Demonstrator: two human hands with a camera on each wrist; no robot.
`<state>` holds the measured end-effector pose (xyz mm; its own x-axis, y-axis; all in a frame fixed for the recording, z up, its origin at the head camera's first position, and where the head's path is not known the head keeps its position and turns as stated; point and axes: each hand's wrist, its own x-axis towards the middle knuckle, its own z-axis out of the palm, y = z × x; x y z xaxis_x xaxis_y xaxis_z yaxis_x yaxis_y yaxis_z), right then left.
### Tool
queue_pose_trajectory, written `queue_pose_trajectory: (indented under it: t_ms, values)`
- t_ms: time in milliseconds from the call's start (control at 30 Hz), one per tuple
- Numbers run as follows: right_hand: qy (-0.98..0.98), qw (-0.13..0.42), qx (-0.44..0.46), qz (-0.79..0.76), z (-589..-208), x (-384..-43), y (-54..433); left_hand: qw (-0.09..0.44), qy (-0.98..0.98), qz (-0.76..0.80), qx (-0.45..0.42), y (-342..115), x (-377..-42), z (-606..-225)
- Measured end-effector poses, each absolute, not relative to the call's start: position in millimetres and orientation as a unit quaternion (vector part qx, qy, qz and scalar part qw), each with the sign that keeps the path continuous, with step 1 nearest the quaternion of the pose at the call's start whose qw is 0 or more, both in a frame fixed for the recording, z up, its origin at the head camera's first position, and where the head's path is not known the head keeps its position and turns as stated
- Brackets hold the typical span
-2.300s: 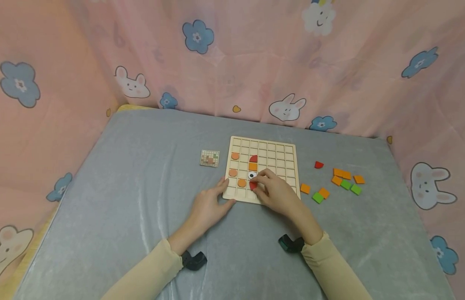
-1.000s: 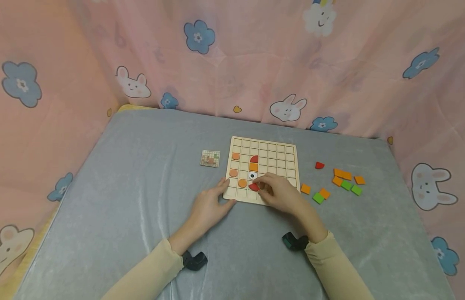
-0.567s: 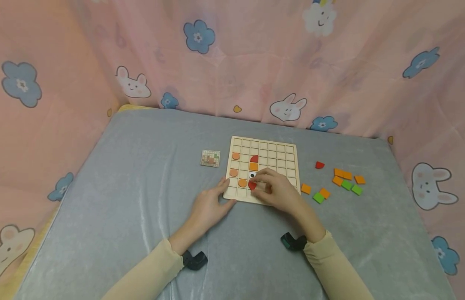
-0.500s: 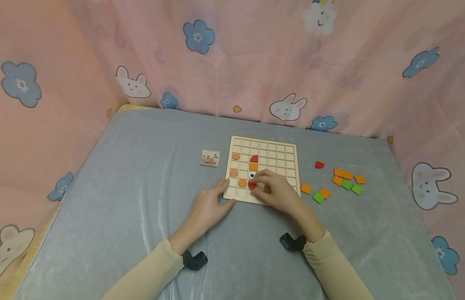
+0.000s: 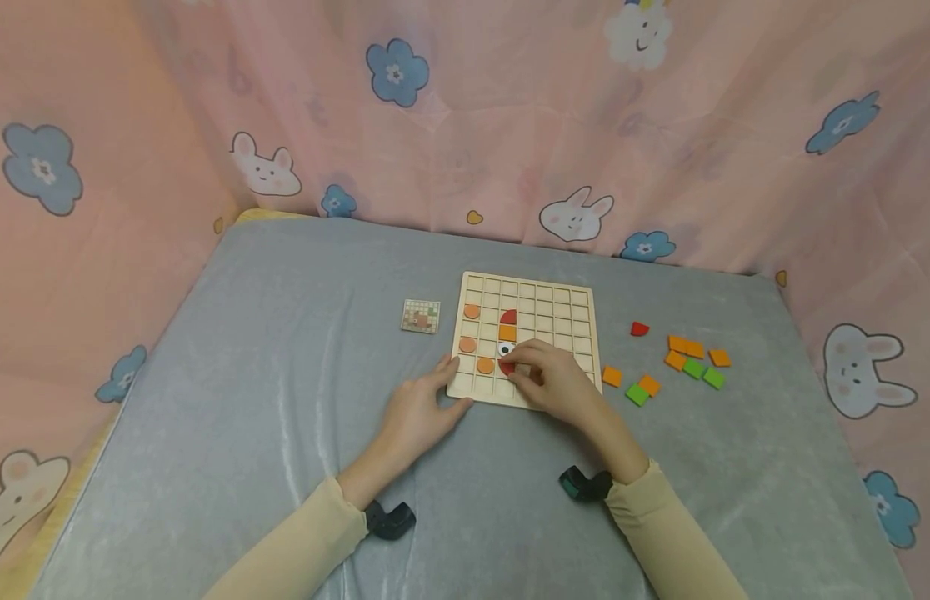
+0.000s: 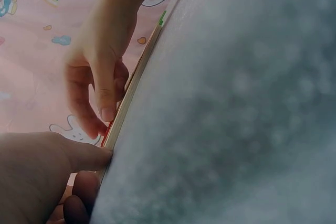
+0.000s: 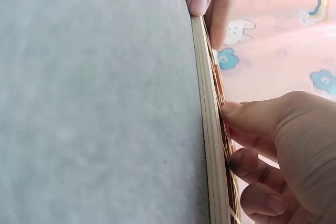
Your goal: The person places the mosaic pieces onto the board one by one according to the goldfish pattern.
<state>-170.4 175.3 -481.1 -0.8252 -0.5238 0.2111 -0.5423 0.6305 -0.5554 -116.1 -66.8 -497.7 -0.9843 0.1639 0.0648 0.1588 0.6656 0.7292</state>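
Note:
A square wooden grid board (image 5: 565,333) lies on the cloth. My left hand (image 5: 417,408) holds its near-left corner, thumb at the front edge and fingers along the left side. My right hand (image 5: 557,379) pinches a red quarter-circle tile (image 5: 505,367) in a cell near the front; its fingers partly hide the tile. Directly behind is a round white eye tile (image 5: 506,349), then an orange square tile (image 5: 507,332) and another red quarter-circle tile (image 5: 508,317). Round orange tiles (image 5: 485,366) sit in cells to the left. In the right wrist view, the right thumb (image 7: 236,111) meets the board's top.
A small pattern card (image 5: 421,317) lies left of the board. Loose orange squares (image 5: 685,347), green squares (image 5: 637,394) and one red quarter-circle (image 5: 640,329) lie to the right. A pink printed curtain (image 5: 465,125) surrounds the grey-covered table (image 5: 465,517).
The right fingers have shifted slightly about the near red tile, which slid right and then back left, turning a little in its cell. The left hand has stayed at the board's corner.

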Motion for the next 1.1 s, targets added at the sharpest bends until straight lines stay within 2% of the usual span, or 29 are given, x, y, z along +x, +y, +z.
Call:
queue_pose_trajectory:
  t_ms: [700,933,1100]
  values:
    - [-0.916,0.025,0.257,0.308,-477.4,-168.2,178.9,0.007,0.91,0.405,0.088,-66.5,-115.4,-496.3]
    - [-0.903,0.012,0.275,0.329,-479.3,-168.9,175.7,0.008,0.912,0.401,0.088,-67.1,-115.4,-497.0]
    - [-0.905,0.025,0.279,0.32,-481.3,-168.9,174.7,0.006,0.911,0.402,0.088,-67.4,-115.4,-497.8]
